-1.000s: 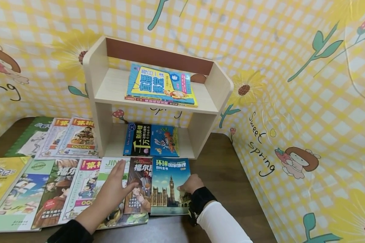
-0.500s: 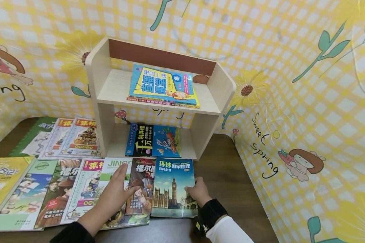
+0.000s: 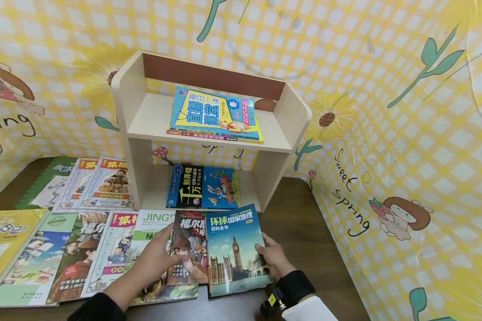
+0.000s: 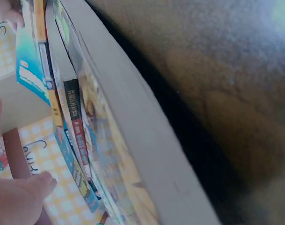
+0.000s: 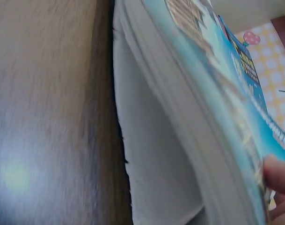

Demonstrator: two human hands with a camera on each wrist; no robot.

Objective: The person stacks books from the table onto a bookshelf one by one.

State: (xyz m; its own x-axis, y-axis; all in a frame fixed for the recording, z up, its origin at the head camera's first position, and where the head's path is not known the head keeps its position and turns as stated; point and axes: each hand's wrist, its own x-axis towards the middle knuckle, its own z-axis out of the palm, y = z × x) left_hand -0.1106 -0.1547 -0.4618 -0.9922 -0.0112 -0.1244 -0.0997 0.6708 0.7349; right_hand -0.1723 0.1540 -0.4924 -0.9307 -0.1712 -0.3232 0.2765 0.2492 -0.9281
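My right hand (image 3: pixel 276 256) grips the right edge of a blue geography book (image 3: pixel 238 249) with a clock tower on its cover, thumb on top. The book is tilted, its near edge lifted off the table; in the right wrist view its lower pages (image 5: pixel 151 131) sag apart. My left hand (image 3: pixel 154 256) is spread, fingers straight, over a brown detective book (image 3: pixel 186 245) and a green-and-white book (image 3: pixel 150 220). Whether it touches them, I cannot tell. In the left wrist view its thumb (image 4: pixel 20 199) stands clear of the books.
A two-tier wooden shelf (image 3: pixel 265 178) stands behind, with blue-yellow books (image 3: pixel 217 113) on top and black-and-blue books (image 3: pixel 202 186) below. More books, including a yellow one (image 3: pixel 8 249), overlap along the left. Dark wooden table (image 3: pixel 305 232) shows at the right, beside a checked cloth wall (image 3: pixel 405 133).
My right hand has taken hold of the geography book's right edge, raised it and turned it slightly, shifting it a little right. The left hand has hardly moved.
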